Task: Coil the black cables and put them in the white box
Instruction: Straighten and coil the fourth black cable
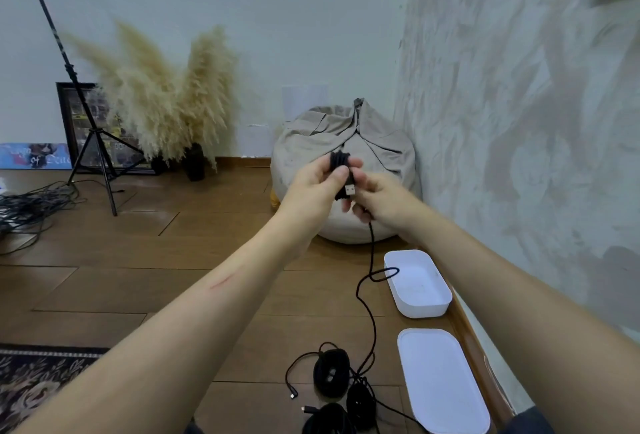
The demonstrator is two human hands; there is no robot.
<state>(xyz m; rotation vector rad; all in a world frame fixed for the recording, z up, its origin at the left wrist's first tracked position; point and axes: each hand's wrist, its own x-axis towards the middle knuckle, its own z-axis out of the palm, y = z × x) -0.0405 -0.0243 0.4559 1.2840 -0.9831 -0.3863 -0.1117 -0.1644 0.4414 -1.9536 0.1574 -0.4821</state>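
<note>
The floor (173, 260) carries everything, so the work happens in the air above it: the left hand (315, 184) grips a small black coil (339, 162), thumb and curled fingers (337, 175) wrapped round it, while the right hand (384, 205) pinches the tail (372, 243) just below. The tail drops to the floor, and one loop of it lies across the near corner of the box (426, 310). To do this step well, I judge the right hand should feed the tail up in even turns of the same width as the coil, lifting that stray loop off the box rim before it snags or drags the box. The left grip should stay firm so the turns do not spring apart. The plug (350, 190) juts out at the coil's lower edge and is best kept free of the new turns. Counted: one white box, open and with no coil in it; one lid (443, 381) flat on the floor nearer the person. There appear to be three wound black bundles (330, 373) (360, 404) (327, 418) beside the lid, though they overlap and the frame edge cuts the lowest. One thin loose lead (289, 369) lies beside them, and one cable is in hand. A dark tangle (20, 215) lies far left, too matted to count.
</note>
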